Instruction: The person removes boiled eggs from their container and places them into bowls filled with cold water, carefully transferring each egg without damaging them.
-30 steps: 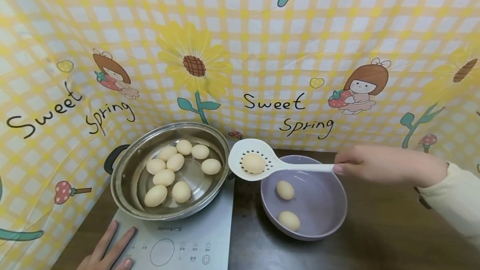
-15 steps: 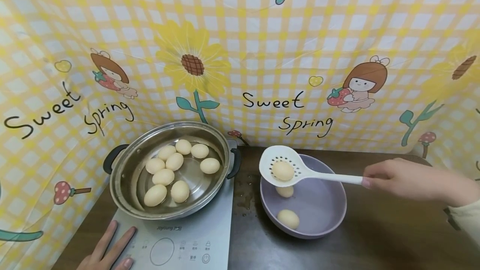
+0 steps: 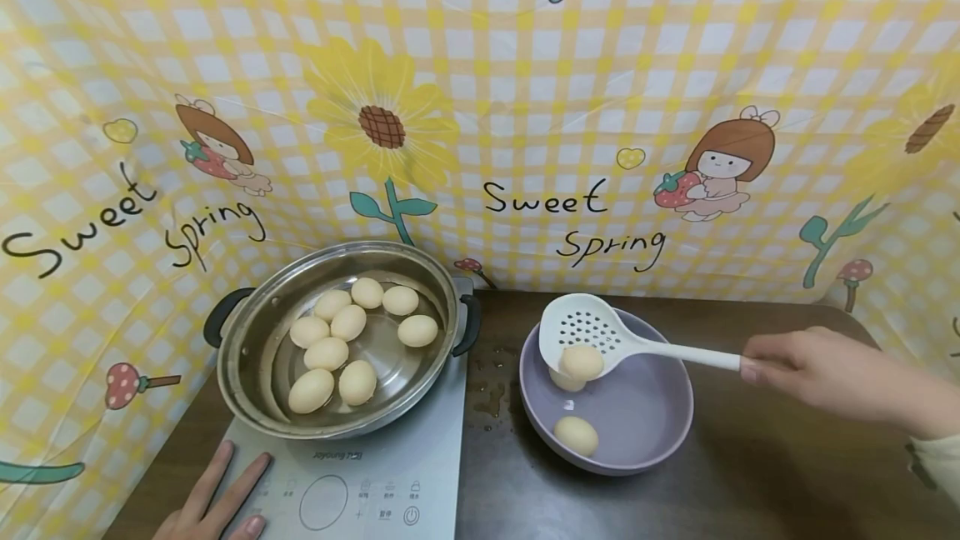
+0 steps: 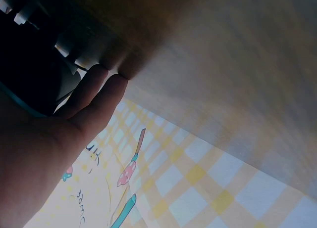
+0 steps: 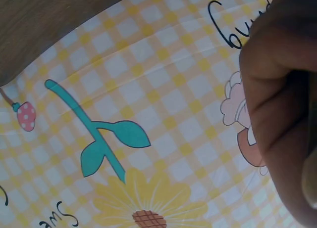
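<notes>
My right hand [image 3: 832, 377] grips the handle of a white slotted spoon [image 3: 624, 342], its bowl tilted over a purple bowl [image 3: 648, 432]. An egg [image 3: 583, 362] sits at the spoon's lower edge. It partly covers a second egg [image 3: 564, 382] in the purple bowl; a third egg [image 3: 576, 437] lies nearer me. On the left, a steel pot [image 3: 251, 390] holds several eggs [image 3: 326, 354] in water. My left hand [image 3: 213, 502] rests with spread fingers on the left edge of the induction cooker [image 3: 427, 457]. In the right wrist view, only curled fingers [image 5: 277, 99] show; the spoon is hidden.
The pot's black handles [image 3: 469, 325] stick out at both sides. Water drops [image 3: 491, 398] wet the brown table [image 3: 772, 457] between cooker and bowl. Behind stands a yellow checked cloth [image 3: 517, 107].
My right hand has carried the slotted spoon rightward from beside the pot to over the purple bowl and tilted it. The egg has slid to the spoon's near edge. My left hand has stayed put.
</notes>
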Available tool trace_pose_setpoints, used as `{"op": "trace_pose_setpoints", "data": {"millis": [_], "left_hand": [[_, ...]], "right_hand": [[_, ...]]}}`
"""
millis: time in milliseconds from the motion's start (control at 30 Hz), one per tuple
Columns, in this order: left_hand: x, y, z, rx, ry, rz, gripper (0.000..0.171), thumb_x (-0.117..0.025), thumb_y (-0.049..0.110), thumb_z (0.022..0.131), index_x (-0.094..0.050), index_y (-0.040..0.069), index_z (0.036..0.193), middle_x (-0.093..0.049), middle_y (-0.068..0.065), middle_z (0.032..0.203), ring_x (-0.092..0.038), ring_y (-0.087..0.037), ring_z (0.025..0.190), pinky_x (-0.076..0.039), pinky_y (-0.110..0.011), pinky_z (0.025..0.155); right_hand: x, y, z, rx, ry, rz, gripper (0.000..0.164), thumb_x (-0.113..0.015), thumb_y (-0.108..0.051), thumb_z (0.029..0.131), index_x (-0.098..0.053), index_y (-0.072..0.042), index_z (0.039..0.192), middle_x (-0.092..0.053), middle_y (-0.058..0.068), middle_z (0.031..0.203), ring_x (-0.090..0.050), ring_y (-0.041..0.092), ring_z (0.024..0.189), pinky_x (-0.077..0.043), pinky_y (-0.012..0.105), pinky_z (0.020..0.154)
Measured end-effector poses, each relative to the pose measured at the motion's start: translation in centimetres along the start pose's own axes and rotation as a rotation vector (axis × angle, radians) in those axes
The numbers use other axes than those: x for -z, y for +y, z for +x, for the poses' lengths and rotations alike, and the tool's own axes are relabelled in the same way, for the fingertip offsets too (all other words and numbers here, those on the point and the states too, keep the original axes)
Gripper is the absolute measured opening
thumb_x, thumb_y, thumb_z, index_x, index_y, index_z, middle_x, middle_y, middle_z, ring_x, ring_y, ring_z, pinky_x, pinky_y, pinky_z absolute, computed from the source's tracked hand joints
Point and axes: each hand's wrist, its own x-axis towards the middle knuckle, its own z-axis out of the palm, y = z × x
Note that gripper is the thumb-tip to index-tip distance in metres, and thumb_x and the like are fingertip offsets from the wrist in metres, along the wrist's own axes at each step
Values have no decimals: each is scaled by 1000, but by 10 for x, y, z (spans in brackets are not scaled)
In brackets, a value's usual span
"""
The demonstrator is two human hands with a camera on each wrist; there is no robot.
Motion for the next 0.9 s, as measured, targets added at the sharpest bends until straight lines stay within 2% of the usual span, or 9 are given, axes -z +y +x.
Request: {"op": "trace_pose_setpoints", "data": {"millis": [33, 200, 267, 300, 333, 467, 633, 800, 900], "left_hand": [[0, 1, 0, 14, -2, 3, 78, -77, 26, 88, -40, 24, 157, -18, -17, 165, -50, -34, 130, -37, -29, 45], [1, 3, 0, 23, -7, 5, 78, -77, 25, 88, -40, 24, 157, -21, -21, 164, -51, -36, 128, -38, -29, 45], [1, 3, 0, 39, -17, -5, 79, -77, 25, 88, -39, 25, 158, -20, -22, 164, -58, -44, 118, -37, -30, 45], [2, 3, 1, 49, -23, -8, 80, -77, 24, 88, -38, 26, 158, -20, -23, 163, -63, -46, 107, -38, -30, 45], [2, 3, 1, 62, -29, -11, 81, -77, 23, 87, -37, 26, 158, -21, -24, 163, -65, -47, 98, -38, -30, 46], [3, 3, 1, 106, -58, -19, 82, -76, 24, 89, -34, 29, 159, -22, -27, 161, -67, -48, 91, -39, -32, 47], [2, 2, 0, 119, -72, -26, 82, -76, 23, 89, -34, 29, 159, -22, -29, 160, -66, -49, 92, -41, -34, 49], [3, 4, 2, 110, -63, -41, 80, -75, 22, 89, -37, 26, 158, -22, -28, 160, -67, -46, 89, -43, -35, 49], [4, 5, 4, 116, -61, -60, 77, -75, 20, 89, -39, 24, 157, -22, -29, 160, -69, -39, 77, -43, -34, 49]], "right_hand": [[-1, 1, 0, 7, 38, -32, 16, -66, -20, 100, -62, -31, 90, -35, -22, 63, -30, -4, 49, -31, 21, 45], [-5, 6, -1, 71, 217, -115, 16, -72, -17, 96, -62, -30, 92, -41, -27, 65, -32, -7, 50, -33, 21, 46], [-6, 8, -1, 93, 260, -124, 14, -73, -16, 95, -63, -27, 95, -48, -29, 70, -36, -7, 52, -35, 22, 49], [-5, 9, -1, 96, 273, -127, 14, -73, -15, 94, -64, -25, 97, -52, -29, 73, -37, -7, 53, -35, 22, 49], [-5, 10, -1, 93, 281, -128, 13, -73, -15, 94, -65, -24, 99, -56, -28, 75, -37, -7, 54, -36, 23, 50], [-4, 10, -2, 51, 305, -151, 14, -75, -17, 93, -66, -22, 104, -60, -27, 77, -37, -6, 53, -35, 24, 49], [-1, 8, -2, 22, 324, -172, 15, -75, -20, 93, -67, -24, 106, -55, -28, 72, -37, -5, 52, -35, 25, 49], [-1, 4, -1, 16, 279, -73, 10, -70, -18, 98, -67, -25, 104, -50, -24, 70, -36, -4, 52, -34, 24, 48], [-2, -3, 3, 12, 239, 7, 12, -66, -17, 100, -66, -28, 104, -46, -21, 68, -35, -2, 53, -34, 24, 48]]}}
